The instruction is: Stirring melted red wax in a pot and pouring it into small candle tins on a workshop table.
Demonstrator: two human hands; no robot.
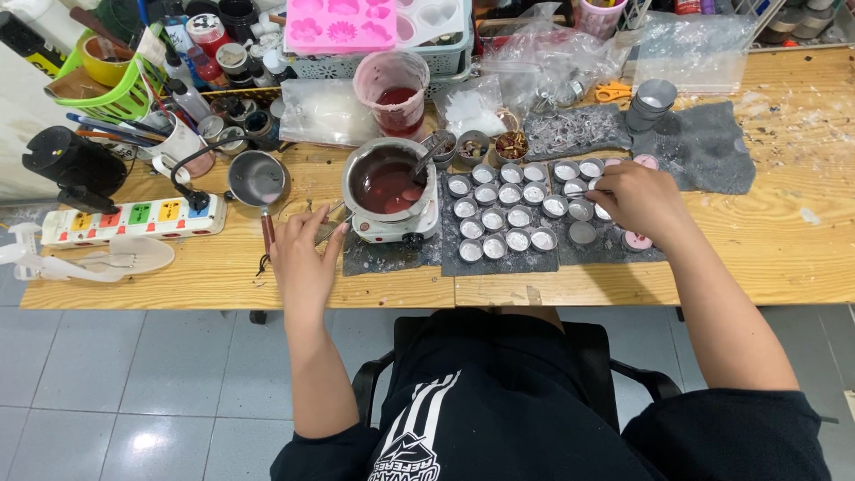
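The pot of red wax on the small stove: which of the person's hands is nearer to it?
Left. The left hand rests on the table just left of the pot of red wax; the right hand is far right, over the small metal cups.

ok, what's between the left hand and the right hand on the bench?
Head view: between left hand and right hand sit the pot of red wax on its small hotplate and rows of small metal cups.

Bright, even light (edges slightly bowed)
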